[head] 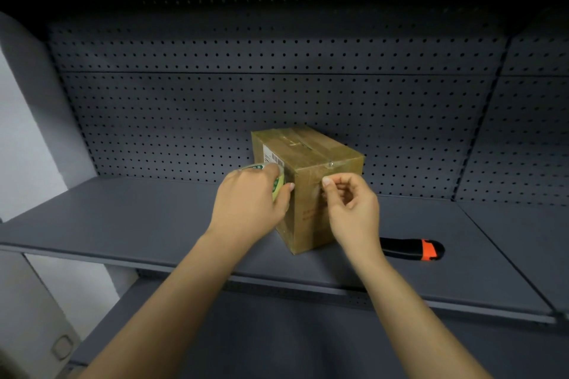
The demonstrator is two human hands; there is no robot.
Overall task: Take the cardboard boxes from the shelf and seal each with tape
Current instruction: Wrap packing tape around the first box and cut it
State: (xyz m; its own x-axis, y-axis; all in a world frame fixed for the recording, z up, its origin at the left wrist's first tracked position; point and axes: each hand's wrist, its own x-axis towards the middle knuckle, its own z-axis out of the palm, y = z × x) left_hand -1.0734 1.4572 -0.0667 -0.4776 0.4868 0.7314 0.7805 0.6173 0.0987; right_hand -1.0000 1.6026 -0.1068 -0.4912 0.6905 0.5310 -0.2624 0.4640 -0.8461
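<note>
Cardboard box (311, 157) between hands: left hand (246, 203) grips tape roll (277, 186) against its side, right hand (351, 206) pinches tape end (320, 184) on front face, likely to keep strip taut.

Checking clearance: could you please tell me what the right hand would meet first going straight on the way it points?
Probably the box, right ahead of the right hand; depth is unclear, they may already touch.
</note>
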